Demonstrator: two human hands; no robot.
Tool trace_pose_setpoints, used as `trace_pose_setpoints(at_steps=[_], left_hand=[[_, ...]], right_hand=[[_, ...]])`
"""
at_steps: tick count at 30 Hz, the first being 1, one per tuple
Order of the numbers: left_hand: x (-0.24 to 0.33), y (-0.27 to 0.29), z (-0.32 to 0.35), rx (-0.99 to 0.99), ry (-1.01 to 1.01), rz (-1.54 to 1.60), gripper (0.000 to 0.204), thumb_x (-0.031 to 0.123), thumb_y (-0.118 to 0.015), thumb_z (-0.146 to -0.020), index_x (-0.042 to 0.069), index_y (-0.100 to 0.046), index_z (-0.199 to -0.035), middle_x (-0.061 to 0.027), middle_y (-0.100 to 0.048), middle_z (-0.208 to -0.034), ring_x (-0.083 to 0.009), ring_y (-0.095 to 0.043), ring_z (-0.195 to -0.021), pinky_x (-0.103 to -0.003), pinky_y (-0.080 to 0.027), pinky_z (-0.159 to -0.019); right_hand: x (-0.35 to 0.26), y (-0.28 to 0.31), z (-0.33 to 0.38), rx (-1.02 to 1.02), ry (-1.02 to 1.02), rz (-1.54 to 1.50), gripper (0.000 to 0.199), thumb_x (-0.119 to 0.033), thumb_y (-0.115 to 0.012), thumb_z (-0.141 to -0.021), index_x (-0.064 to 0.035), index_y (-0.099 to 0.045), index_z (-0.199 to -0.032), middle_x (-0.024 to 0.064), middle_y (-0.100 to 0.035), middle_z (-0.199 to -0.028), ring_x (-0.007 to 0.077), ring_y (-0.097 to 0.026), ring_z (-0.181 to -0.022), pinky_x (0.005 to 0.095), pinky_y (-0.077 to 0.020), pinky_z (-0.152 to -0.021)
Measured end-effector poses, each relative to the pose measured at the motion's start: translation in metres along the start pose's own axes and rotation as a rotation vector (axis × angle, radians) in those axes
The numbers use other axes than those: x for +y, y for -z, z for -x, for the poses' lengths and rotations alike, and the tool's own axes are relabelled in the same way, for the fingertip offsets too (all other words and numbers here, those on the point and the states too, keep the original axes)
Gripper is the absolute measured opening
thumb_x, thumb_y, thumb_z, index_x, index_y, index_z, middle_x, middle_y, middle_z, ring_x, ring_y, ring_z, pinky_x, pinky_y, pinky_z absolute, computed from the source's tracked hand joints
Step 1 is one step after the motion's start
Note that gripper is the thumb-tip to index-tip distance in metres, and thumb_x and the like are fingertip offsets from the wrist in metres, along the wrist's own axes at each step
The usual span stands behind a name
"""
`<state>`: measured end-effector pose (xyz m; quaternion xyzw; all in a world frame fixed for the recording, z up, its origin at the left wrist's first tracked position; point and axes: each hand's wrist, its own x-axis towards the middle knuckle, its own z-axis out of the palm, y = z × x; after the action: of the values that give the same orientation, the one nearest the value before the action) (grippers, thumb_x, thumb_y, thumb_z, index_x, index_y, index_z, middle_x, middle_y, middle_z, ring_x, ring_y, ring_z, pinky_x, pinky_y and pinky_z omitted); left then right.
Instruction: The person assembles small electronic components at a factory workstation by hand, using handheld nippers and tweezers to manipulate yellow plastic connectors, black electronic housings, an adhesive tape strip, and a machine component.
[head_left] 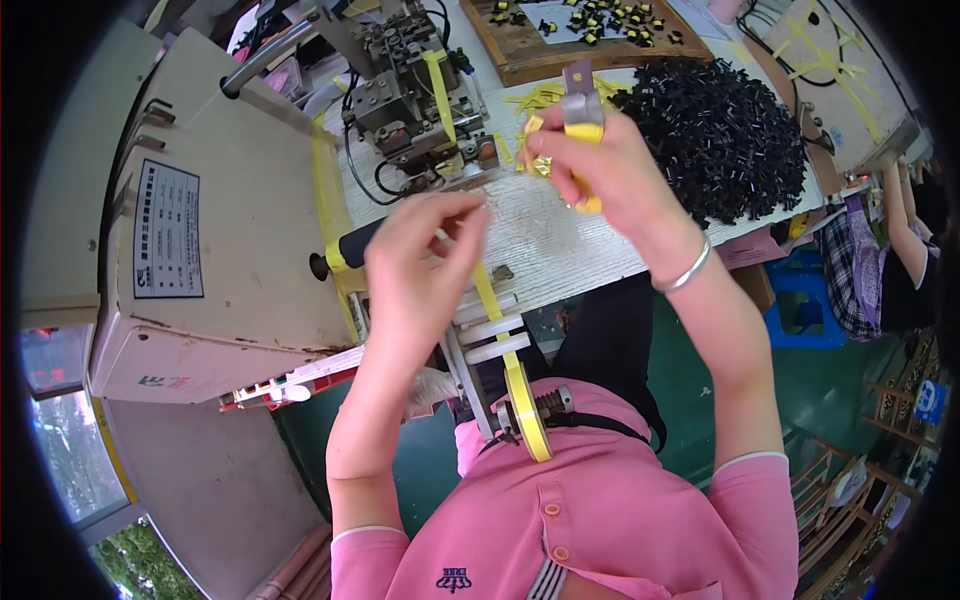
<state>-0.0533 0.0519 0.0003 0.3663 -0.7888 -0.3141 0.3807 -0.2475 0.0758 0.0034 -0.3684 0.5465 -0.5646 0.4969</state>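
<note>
over the white table (580, 255), in the head view, the right hand (625, 175) is closed around a yellow-handled tool (584, 132) with a flat grey metal plate standing out past the fist. yellow, glossy bits (540, 166) show by the right fingertips; whether they belong to the tool is too hard to tell. the left hand (415, 255) hangs over the near edge, fingers curled in toward the thumb with a narrow gap at most; it is blurred, so i cannot tell whether anything is pinched there. beyond it stands a metal press (405, 110), and below a yellow strip (487, 292) runs up from a reel (526, 410).

the tool looks light and rigid, its plate likely smooth and a bit slippery, so the yellow handle seems the surer hold. the strip looks thin and limp, best taken by its edges. right of the tool lies a heap of small black parts (715, 140); a wooden tray (530, 70) sits behind.
</note>
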Motion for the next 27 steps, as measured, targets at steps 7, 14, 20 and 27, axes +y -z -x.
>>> trace_pose_setpoints(at_steps=[7, 14, 20, 27], left_hand=[[0.000, -0.010, 0.004, 0.021, 0.293, 0.442, 0.014, 0.010, -0.067, -0.085, -0.001, -0.063, -0.093, -0.0022, -0.062, -0.088, -0.0058, -0.058, -0.076, -0.018, -0.046, -0.058], [-0.002, 0.001, 0.007, 0.022, 0.376, 0.683, 0.013, 0.009, -0.061, -0.089, -0.001, -0.063, -0.097, -0.0035, -0.064, -0.085, -0.0085, -0.060, -0.074, -0.021, -0.047, -0.058], [-0.004, 0.003, 0.008, -0.101, 0.401, 0.516, 0.018, 0.014, -0.062, -0.090, -0.001, -0.064, -0.099, -0.0026, -0.064, -0.086, -0.0069, -0.061, -0.074, -0.020, -0.048, -0.060], [-0.002, 0.000, 0.007, -0.037, 0.404, 0.509, 0.018, 0.015, -0.063, -0.089, -0.001, -0.065, -0.098, -0.0018, -0.064, -0.084, -0.0056, -0.059, -0.073, -0.020, -0.048, -0.060]], right_hand=[[0.009, -0.032, 0.028, -0.063, 0.082, -0.119, 0.011, -0.011, -0.062, -0.087, -0.0019, -0.057, -0.092, -0.0009, -0.053, -0.063, 0.0057, -0.048, -0.049, 0.0203, -0.0349, -0.044], [0.017, -0.034, 0.044, -0.203, -0.049, -0.015, 0.013, -0.011, -0.064, -0.086, -0.0023, -0.057, -0.092, -0.0020, -0.053, -0.067, 0.0048, -0.049, -0.056, 0.0197, -0.0372, -0.050], [0.006, -0.028, 0.035, -0.160, 0.185, 0.087, 0.016, -0.009, -0.066, -0.084, -0.0008, -0.061, -0.097, -0.0006, -0.059, -0.083, 0.0058, -0.054, -0.077, 0.0217, -0.0446, -0.070], [0.020, -0.024, 0.034, -0.119, 0.230, 0.213, 0.012, -0.010, -0.066, -0.085, -0.0006, -0.065, -0.092, -0.0006, -0.061, -0.081, 0.0046, -0.053, -0.074, 0.0204, -0.0436, -0.066]])
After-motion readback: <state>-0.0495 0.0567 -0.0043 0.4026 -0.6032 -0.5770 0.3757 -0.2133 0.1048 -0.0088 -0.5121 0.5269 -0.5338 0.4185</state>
